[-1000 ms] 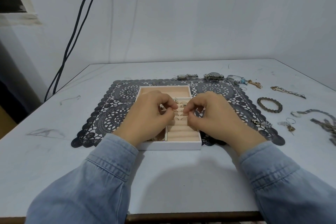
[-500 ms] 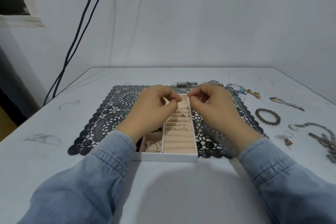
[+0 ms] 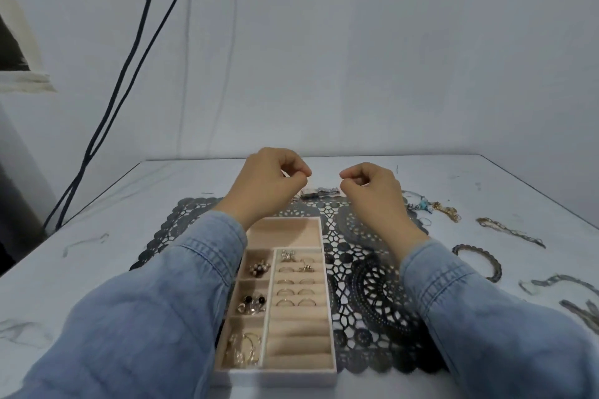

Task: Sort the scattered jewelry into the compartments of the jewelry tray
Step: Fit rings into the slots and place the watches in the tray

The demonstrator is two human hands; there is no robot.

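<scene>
The pink jewelry tray (image 3: 275, 377) lies on a black lace mat (image 3: 372, 295). Its ring rolls (image 3: 296, 291) hold several rings, three small left compartments hold earrings (image 3: 251, 303), and the wide far compartment (image 3: 285, 233) is bare. My left hand (image 3: 272, 185) and my right hand (image 3: 372, 194) hover above the mat's far edge, a little apart, each with thumb pressed to curled forefinger. I see nothing between the fingertips. A watch (image 3: 316, 194) lies just below and between them.
Loose jewelry lies to the right on the table: a blue-beaded piece (image 3: 421, 205), a gold chain (image 3: 449, 211), a long chain (image 3: 509, 232), a bead bracelet (image 3: 479, 261) and silver chains (image 3: 551, 283). Dark cables (image 3: 113, 100) hang on the wall at left.
Both hands rose from the tray's ring rolls, moved away from me past the tray's far end, and spread apart. The view tilted upward.
</scene>
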